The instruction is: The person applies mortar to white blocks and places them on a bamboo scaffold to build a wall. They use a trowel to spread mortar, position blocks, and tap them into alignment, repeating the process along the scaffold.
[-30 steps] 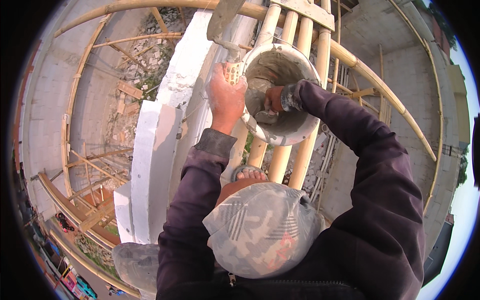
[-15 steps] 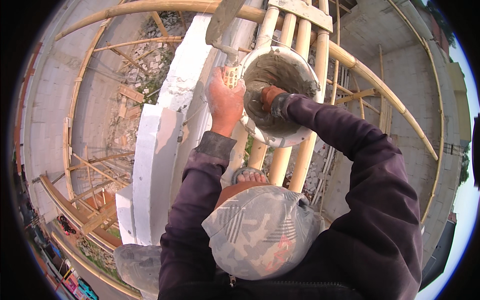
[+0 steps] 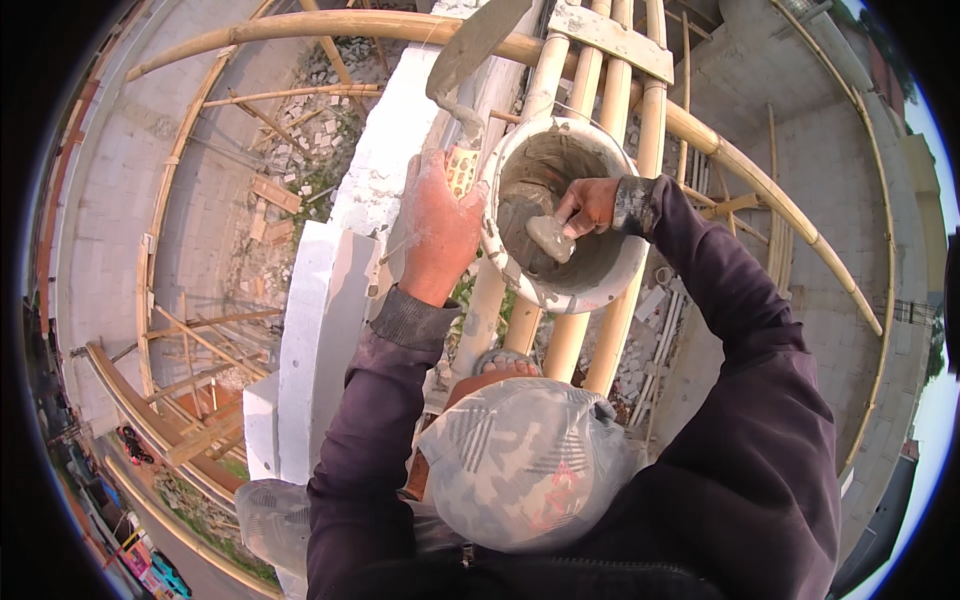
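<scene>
My left hand (image 3: 438, 230) is closed round the yellow perforated handle of a trowel (image 3: 478, 45), whose mortar-smeared blade points away from me. Its fingers are right beside the left rim of a white bucket (image 3: 497, 245). Wet grey mortar (image 3: 525, 205) coats the bucket's inner wall and lies in its bottom. Inside the bucket mouth, my right hand (image 3: 590, 205) pinches a flat, rounded grey piece (image 3: 550, 238) covered in mortar; its exact kind cannot be made out. The right cuff is caked with mortar too.
The bucket stands on bamboo poles (image 3: 580, 345) joined by a nailed board (image 3: 612, 42). To the left runs a white block wall (image 3: 318, 330). A curved bamboo rail (image 3: 790, 205) crosses beyond. Far below lie rubble and planks (image 3: 275, 195). My foot (image 3: 507, 362) rests on the poles.
My right hand has risen from deep in the bucket toward its right side, bringing the grey piece into sight. My left hand still grips the trowel; the view has shifted slightly.
</scene>
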